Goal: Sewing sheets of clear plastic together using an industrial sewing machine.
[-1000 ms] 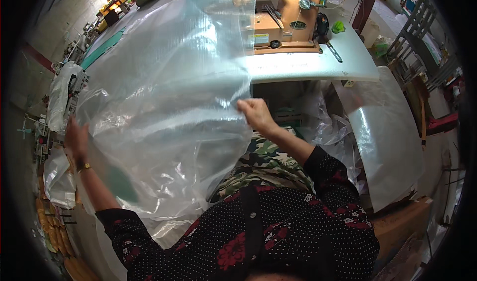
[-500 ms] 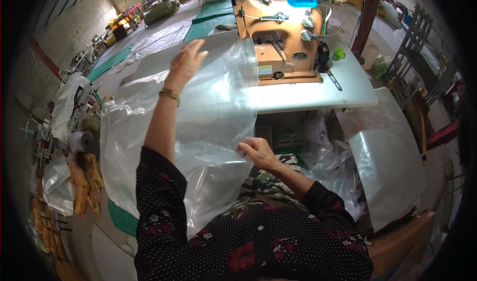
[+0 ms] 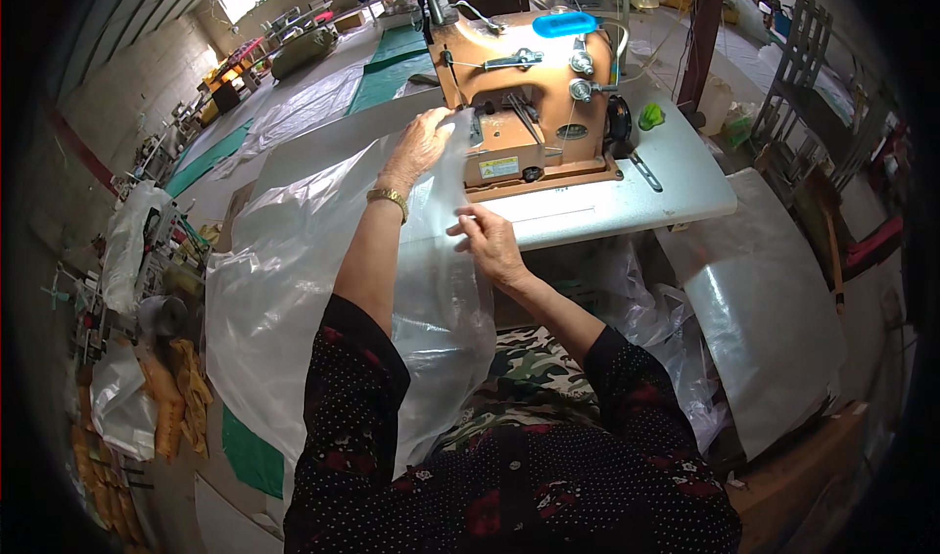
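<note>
plastic sheet (image 3: 294, 290) runs lengthwise toward sewing machine (image 3: 529, 94); left hand (image 3: 423, 143) nearer, right hand (image 3: 490, 244), both sets of fingers pinching its edge.

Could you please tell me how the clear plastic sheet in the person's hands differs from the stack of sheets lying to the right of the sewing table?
The clear plastic sheet is loose and wrinkled, draped from the table down over the lap; the stack of sheets lies flat and smooth. The left hand presses the draped sheet by the sewing machine and the right hand pinches its edge; nothing touches the stack. Both are translucent plastic.
</note>
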Motion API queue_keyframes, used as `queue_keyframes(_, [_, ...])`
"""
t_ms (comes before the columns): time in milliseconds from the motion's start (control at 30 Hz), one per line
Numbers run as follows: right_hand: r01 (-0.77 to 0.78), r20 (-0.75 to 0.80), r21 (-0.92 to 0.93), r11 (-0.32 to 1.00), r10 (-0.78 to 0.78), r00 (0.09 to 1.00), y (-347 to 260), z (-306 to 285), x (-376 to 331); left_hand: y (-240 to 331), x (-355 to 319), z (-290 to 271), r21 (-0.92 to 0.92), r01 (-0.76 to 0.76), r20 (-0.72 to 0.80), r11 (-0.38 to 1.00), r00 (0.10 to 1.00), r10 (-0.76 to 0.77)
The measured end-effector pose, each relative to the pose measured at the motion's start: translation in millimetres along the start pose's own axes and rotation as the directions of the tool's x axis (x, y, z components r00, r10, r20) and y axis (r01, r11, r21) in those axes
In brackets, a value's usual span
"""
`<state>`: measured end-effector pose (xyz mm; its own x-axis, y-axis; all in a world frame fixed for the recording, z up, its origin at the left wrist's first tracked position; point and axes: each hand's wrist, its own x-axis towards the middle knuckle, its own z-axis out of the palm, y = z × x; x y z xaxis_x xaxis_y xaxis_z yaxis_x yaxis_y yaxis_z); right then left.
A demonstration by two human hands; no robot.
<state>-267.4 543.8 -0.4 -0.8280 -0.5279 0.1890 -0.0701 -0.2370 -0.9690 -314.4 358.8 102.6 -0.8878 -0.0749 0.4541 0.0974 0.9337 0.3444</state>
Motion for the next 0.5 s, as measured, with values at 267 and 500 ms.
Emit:
queue_keyframes(267, [0.302, 0.21, -0.313, 0.901, -0.244, 0.947, -5.6, 5.3, 2.9, -26.2, -0.7, 9.6, -0.099, 0.023, 0.016, 0.995, 1.0, -0.022])
queue_keyframes(500, [0.475, 0.309, -0.205, 0.856, -0.404, 0.861, -3.5, -1.1, 2.3, -36.9, -2.7, -13.9, -0.319, 0.114, 0.122, 0.941, 0.989, -0.079])
